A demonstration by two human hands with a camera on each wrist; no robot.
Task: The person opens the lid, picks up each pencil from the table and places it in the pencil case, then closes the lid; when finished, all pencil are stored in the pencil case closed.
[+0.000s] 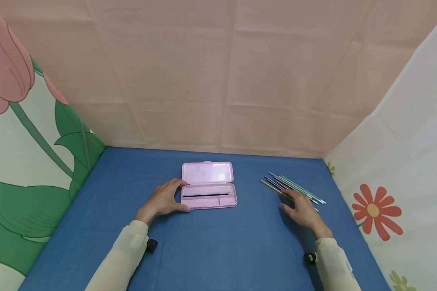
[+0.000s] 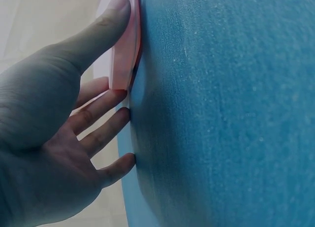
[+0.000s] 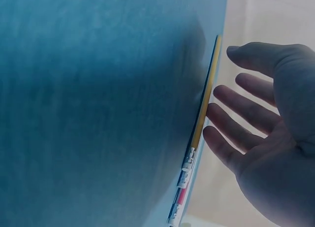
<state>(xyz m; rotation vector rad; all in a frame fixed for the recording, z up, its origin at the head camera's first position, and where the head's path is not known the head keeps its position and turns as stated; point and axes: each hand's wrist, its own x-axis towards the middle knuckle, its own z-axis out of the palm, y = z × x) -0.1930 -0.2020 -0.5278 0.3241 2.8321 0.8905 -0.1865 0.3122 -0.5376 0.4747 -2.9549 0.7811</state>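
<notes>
A pink pencil case (image 1: pixel 207 204) lies with its lid folded back on the blue cloth. A dark pencil (image 1: pixel 207 195) rests in its long compartment. My left hand (image 1: pixel 165 198) holds the case's left end, thumb at the front corner and fingers toward the hinge; the left wrist view shows the thumb against the case's side (image 2: pixel 124 57). To the right lies a loose bundle of several coloured pencils (image 1: pixel 295 185). Over its near side is my right hand (image 1: pixel 301 208), thumb and fingers apart. In the right wrist view its fingertips come close beside a yellow pencil (image 3: pixel 209 89).
The blue cloth (image 1: pixel 218 250) covers the table. A beige backdrop (image 1: pixel 218 81) stands behind it, with a leaf-patterned panel (image 1: pixel 69 153) at left and a flowered white panel (image 1: pixel 397 161) at right. Dark wrist cameras (image 1: pixel 151 245) sit under both sleeves.
</notes>
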